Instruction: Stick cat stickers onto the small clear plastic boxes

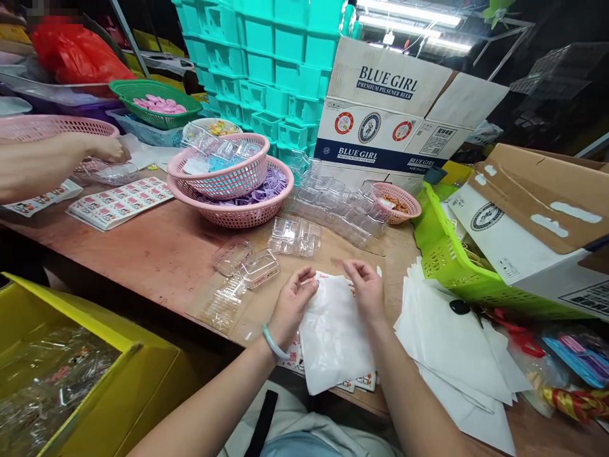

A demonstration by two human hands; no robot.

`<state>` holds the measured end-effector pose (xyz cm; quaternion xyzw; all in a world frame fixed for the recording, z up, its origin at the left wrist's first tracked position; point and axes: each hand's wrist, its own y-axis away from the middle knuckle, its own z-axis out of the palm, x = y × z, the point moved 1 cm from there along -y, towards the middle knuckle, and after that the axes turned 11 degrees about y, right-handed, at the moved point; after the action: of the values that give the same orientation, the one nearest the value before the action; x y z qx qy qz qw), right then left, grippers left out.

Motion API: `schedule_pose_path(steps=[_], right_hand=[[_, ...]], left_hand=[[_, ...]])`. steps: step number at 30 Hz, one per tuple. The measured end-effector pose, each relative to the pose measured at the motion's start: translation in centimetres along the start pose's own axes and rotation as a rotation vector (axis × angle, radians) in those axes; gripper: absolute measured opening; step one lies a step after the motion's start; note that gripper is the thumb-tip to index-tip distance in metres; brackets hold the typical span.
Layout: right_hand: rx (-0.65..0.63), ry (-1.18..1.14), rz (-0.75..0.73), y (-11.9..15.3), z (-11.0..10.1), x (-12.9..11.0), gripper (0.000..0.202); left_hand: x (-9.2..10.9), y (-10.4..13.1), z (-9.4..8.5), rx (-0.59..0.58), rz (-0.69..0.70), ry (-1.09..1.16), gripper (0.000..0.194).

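Note:
A white translucent sheet (335,336) lies over printed sticker sheets (365,381) at the table's front edge. At its upper left corner, my left hand (295,304) has thumb and fingers closed on the sheet's edge. My right hand (371,292) is beside the upper right edge, thumb and fingertips pinched together; what they hold, if anything, is too small to make out. Just left of my hands stand an open clear plastic box (259,270) and another clear box (294,236). A pile of white sheets (447,343) is to the right, with a black object (459,307) on it.
Pink baskets (231,216) with purple pieces stand ahead, beside stacked clear boxes (337,203) and a small basket (397,206). A yellow bin (143,381) is lower left, a green crate (438,254) right. Another person's hand (107,147) works at far left near sticker sheets (121,202).

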<state>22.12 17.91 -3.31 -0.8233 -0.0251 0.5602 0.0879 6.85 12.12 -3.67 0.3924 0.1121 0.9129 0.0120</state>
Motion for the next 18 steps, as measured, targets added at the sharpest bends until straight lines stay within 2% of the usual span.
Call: schedule_pose_path(steps=[2, 4, 5, 7, 9, 12, 14, 16, 18], right_hand=[[-0.024, 0.079, -0.115, -3.3, 0.7, -0.2, 0.065], [-0.19, 0.223, -0.238, -6.4, 2.0, -0.3, 0.102], [-0.298, 0.289, -0.283, -7.8, 2.8, -0.2, 0.114], [-0.471, 0.339, -0.313, -9.8, 4.1, 0.1, 0.121], [-0.525, 0.331, -0.318, -10.7, 4.9, 0.7, 0.12], [-0.44, 0.388, -0.33, -10.4, 4.2, 1.6, 0.119], [-0.341, 0.436, -0.3, -9.6, 2.8, 2.1, 0.119], [-0.246, 0.446, -0.23, -8.5, 1.1, 2.4, 0.122], [-0.192, 0.432, -0.151, -7.5, -0.2, 2.2, 0.125]], left_hand=[[0.0, -0.4, -0.7, 0.014, 0.158, -0.188, 0.041], [0.1, -1.1, -1.2, -0.059, 0.311, -0.414, 0.039], [0.2, -1.6, -1.4, -0.107, 0.396, -0.549, 0.041], [0.6, -3.2, -1.5, -0.194, 0.566, -0.859, 0.054], [1.3, -5.6, -1.7, -0.232, 0.66, -1.171, 0.068], [2.4, -9.1, -2.1, -0.219, 0.622, -1.511, 0.08], [2.6, -10.3, -2.3, -0.189, 0.584, -1.608, 0.083], [2.3, -10.4, -1.9, -0.166, 0.613, -1.629, 0.087], [1.4, -9.5, -0.9, -0.257, 0.712, -1.612, 0.088]])
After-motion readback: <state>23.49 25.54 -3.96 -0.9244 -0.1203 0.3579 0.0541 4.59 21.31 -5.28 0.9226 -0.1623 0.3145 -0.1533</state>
